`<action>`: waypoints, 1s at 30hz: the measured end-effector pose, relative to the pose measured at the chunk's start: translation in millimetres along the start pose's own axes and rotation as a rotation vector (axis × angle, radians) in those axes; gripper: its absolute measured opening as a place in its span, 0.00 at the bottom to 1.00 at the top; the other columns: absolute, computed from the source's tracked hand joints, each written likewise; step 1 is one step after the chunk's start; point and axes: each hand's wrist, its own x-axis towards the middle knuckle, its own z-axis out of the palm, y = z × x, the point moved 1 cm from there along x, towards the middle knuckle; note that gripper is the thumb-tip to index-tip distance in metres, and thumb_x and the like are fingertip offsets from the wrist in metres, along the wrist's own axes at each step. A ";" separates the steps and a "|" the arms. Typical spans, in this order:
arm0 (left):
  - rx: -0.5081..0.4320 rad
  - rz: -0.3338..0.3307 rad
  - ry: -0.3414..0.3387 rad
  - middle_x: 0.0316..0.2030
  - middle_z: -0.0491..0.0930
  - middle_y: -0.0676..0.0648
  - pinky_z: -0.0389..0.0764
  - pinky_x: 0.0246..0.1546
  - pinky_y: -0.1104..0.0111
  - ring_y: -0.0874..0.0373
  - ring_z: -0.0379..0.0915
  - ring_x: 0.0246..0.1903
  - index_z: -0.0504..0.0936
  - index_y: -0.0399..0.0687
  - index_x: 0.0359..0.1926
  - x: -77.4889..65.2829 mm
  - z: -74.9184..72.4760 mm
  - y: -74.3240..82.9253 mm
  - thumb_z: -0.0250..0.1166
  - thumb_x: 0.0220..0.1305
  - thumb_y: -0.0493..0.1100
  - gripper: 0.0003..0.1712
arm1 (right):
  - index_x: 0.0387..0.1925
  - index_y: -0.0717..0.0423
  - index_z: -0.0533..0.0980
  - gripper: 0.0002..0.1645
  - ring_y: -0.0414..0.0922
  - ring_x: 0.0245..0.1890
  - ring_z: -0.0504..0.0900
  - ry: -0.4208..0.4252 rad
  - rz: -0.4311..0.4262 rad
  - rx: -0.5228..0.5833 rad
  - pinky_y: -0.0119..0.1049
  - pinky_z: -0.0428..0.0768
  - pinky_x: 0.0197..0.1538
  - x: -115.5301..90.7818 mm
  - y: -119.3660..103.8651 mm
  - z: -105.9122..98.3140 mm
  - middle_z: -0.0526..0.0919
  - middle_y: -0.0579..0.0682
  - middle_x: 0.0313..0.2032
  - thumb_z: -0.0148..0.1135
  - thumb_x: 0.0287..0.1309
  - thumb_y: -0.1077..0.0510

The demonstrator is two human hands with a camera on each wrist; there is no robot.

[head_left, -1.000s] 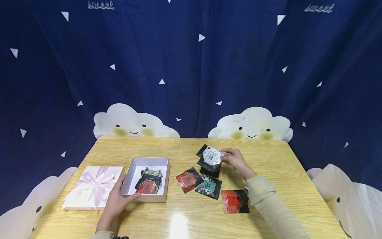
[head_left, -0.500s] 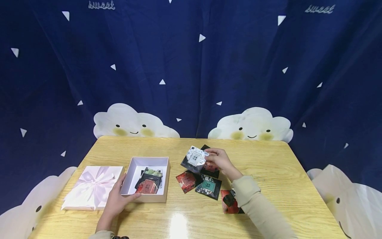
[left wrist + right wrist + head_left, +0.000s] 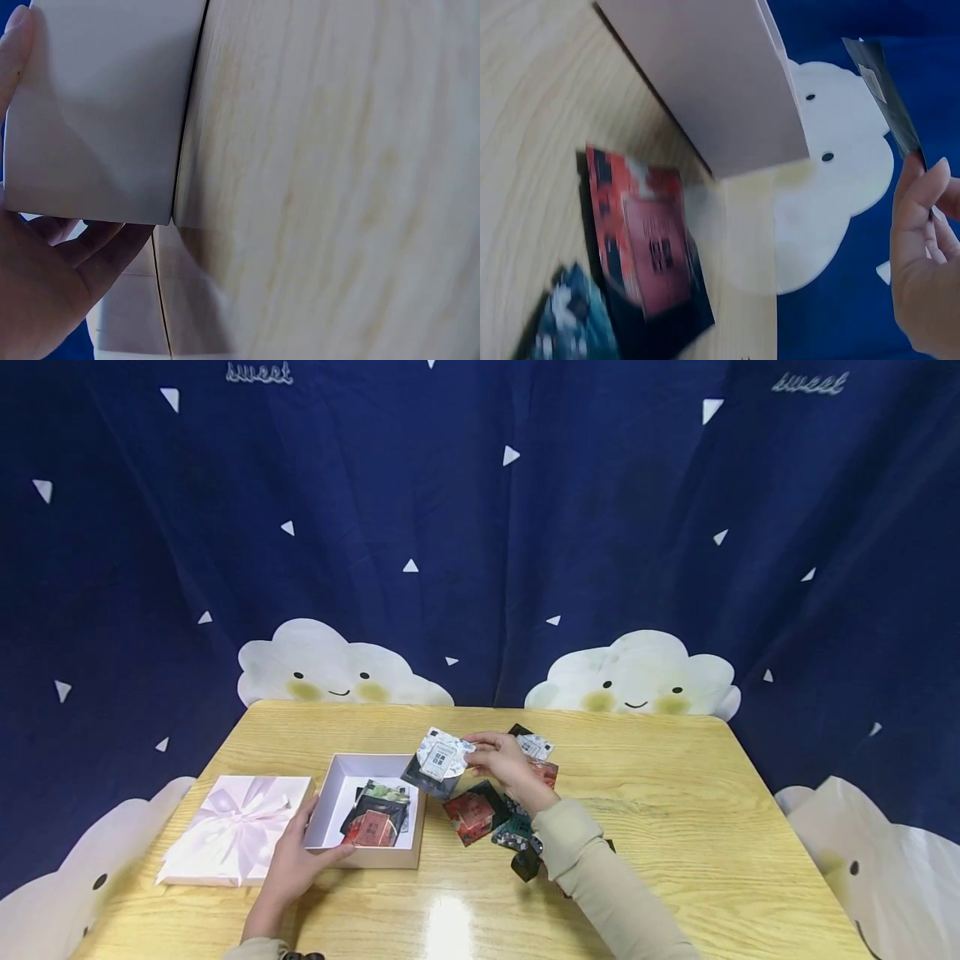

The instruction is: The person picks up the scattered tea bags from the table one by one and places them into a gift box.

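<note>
Glossy white-and-black square sachet [image 3: 438,762] hangs near the centre of the head view, pinched in the right hand [image 3: 506,766], overlapping the right rim of the pale open-topped square box [image 3: 382,858], whose lower left corner the left hand [image 3: 295,860] grips. Filling the box seems the step in hand; next calls for moving left, lowering onto the black-and-red sachet [image 3: 374,829] inside, and releasing.

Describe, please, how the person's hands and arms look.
The left hand and right hand are bare. The right sleeve is beige with a wide cuff; a black device shows beside it. Of the left sleeve, only a beige edge shows.
</note>
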 end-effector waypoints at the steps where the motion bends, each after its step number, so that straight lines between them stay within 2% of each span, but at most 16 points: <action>1: 0.003 -0.001 -0.001 0.60 0.55 0.25 0.57 0.57 0.43 0.31 0.53 0.59 0.53 0.28 0.64 0.2 0.2 -0.1 0.76 0.39 0.45 0.57 | 0.49 0.74 0.71 0.21 0.37 0.21 0.77 -0.008 0.001 0.002 0.25 0.75 0.22 0.5 0.1 4.3 0.78 0.47 0.24 0.55 0.51 0.75; 13: -0.003 -0.001 0.000 0.61 0.55 0.24 0.56 0.57 0.42 0.30 0.53 0.58 0.53 0.28 0.64 -1.2 -0.1 2.7 0.76 0.38 0.45 0.57 | 0.46 0.72 0.73 0.18 0.38 0.18 0.74 -0.084 0.048 -0.017 0.29 0.77 0.24 0.4 19.4 53.2 0.76 0.48 0.22 0.56 0.51 0.75; 20: -0.009 0.002 0.007 0.60 0.56 0.24 0.58 0.56 0.42 0.31 0.55 0.57 0.54 0.27 0.64 -1.5 0.1 3.4 0.76 0.38 0.44 0.56 | 0.47 0.72 0.74 0.19 0.39 0.21 0.78 -0.132 0.072 -0.046 0.33 0.81 0.28 -4.5 24.2 73.8 0.80 0.56 0.29 0.55 0.50 0.76; 23: -0.006 0.003 0.007 0.60 0.56 0.24 0.60 0.55 0.42 0.31 0.56 0.57 0.54 0.28 0.64 -1.8 0.1 3.8 0.76 0.39 0.44 0.56 | 0.49 0.74 0.72 0.21 0.45 0.27 0.82 -0.153 0.083 -0.053 0.34 0.82 0.30 -6.6 25.4 77.6 0.81 0.61 0.34 0.56 0.50 0.76; 26: -0.001 -0.001 0.001 0.60 0.56 0.24 0.60 0.54 0.42 0.31 0.56 0.56 0.53 0.28 0.64 -1.8 -0.2 4.4 0.76 0.39 0.45 0.57 | 0.51 0.74 0.70 0.22 0.51 0.34 0.83 -0.139 0.088 -0.060 0.37 0.82 0.33 -9.4 24.3 75.7 0.79 0.66 0.41 0.56 0.51 0.75; 30: 0.007 -0.012 -0.012 0.61 0.54 0.24 0.59 0.55 0.42 0.30 0.55 0.57 0.52 0.28 0.65 -1.3 -1.1 4.8 0.75 0.40 0.46 0.57 | 0.52 0.74 0.70 0.22 0.52 0.35 0.82 -0.125 0.070 -0.072 0.43 0.81 0.37 -13.0 22.7 66.6 0.77 0.67 0.44 0.57 0.52 0.74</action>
